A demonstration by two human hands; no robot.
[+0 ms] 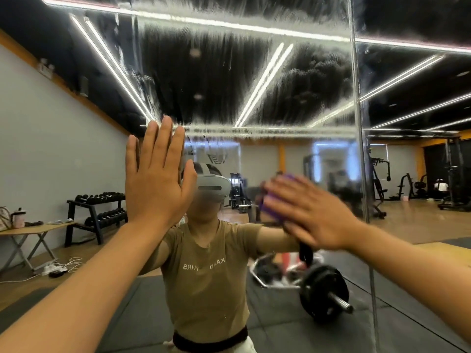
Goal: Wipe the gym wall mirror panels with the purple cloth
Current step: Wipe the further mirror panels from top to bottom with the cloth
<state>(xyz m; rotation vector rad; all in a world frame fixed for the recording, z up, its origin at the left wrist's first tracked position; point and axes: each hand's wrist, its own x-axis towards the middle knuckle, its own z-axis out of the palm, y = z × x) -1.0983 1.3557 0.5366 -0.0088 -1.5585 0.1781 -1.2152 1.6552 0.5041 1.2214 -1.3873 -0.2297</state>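
Note:
The wall mirror panel [254,72] fills the view, its upper half streaked with wet smears. My left hand [155,179] lies flat against the glass with straight fingers pointing up. My right hand [313,212], blurred by motion, presses the purple cloth [274,207] against the mirror at about chest height; only the cloth's left edge shows past my fingers. A vertical seam [362,149] separates this panel from the one on the right [420,110].
The mirror reflects a person in a tan shirt with a headset [211,189], a barbell [323,293] on dark floor mats, a dumbbell rack [99,212], a folding table [35,229] and gym machines [382,184] at the right.

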